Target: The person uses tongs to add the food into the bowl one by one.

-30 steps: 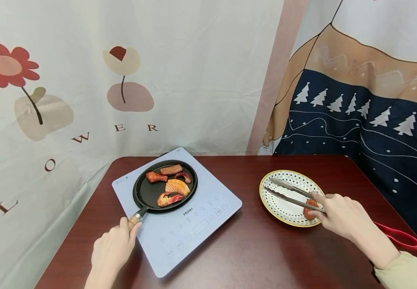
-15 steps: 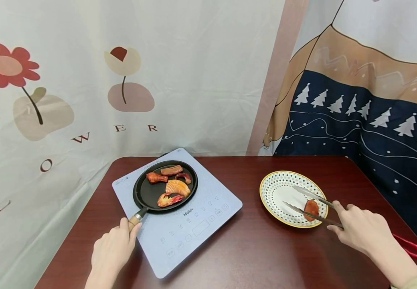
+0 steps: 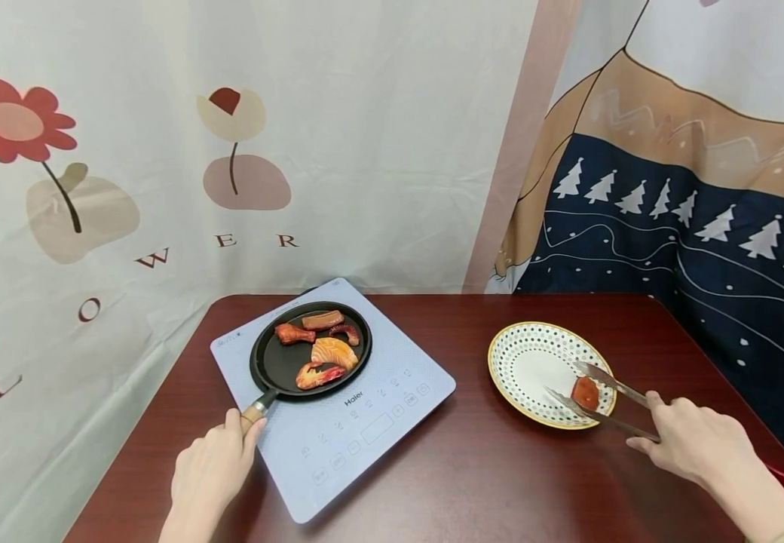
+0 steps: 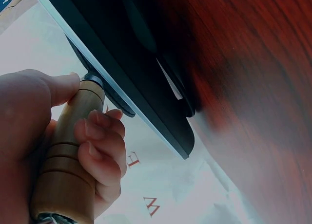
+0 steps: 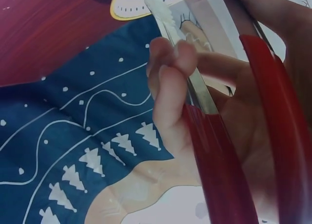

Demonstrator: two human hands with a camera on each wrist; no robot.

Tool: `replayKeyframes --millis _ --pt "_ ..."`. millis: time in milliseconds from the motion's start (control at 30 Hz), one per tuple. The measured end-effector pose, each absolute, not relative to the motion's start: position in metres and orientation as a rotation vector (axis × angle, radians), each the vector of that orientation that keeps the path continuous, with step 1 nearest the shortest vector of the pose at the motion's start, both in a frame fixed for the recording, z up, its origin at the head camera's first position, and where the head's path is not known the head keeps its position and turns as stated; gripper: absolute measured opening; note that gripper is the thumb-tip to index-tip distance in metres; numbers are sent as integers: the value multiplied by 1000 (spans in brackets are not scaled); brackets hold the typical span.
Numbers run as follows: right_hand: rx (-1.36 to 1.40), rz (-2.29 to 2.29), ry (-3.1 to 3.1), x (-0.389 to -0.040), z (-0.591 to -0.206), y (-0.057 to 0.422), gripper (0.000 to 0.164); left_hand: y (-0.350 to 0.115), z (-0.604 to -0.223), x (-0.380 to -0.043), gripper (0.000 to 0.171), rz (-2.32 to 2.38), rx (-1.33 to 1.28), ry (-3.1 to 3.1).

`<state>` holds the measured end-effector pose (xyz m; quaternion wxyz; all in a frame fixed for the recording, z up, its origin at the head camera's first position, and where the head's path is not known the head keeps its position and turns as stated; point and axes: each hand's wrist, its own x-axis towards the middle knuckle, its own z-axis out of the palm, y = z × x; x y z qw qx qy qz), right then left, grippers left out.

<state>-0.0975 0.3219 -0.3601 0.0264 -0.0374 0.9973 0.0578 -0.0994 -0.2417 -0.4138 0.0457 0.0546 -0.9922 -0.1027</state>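
Note:
My left hand [image 3: 212,464] grips the wooden handle [image 4: 63,180] of a black frying pan [image 3: 282,368]. In the pan lie a drumstick [image 3: 293,333], a brown oblong piece [image 3: 322,320], a curled tentacle [image 3: 346,332], a salmon slice [image 3: 334,351] and a shrimp [image 3: 319,375]. At right, my right hand [image 3: 697,445] holds metal tongs [image 3: 623,424], whose red grips [image 5: 222,170] show in the right wrist view. The tong arms are spread, one on either side of a reddish-brown food piece [image 3: 585,392] on the dotted plate [image 3: 521,369]. Whether they touch it, I cannot tell.
Under the pan, a pale blue induction cooktop [image 3: 385,392] sits at an angle on the dark red wooden table [image 3: 473,452]. Printed curtains [image 3: 378,151] hang behind and beside the table. The yellow-rimmed plate is near the table's right side.
The right hand has drawn back to the right with the tongs. Their tips went from the plate's far left part to around the reddish-brown piece. Left hand and pan have stayed put.

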Motion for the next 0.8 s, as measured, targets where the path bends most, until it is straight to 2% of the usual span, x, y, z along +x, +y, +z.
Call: replayKeyframes --millis 500,800 --pt "-31 135 2865 -108 -343 324 60 -242 -414 -99 42 -309 167 -3033" --pt "-109 107 2866 -113 -345 323 37 -242 -414 -100 42 -304 163 -3029"
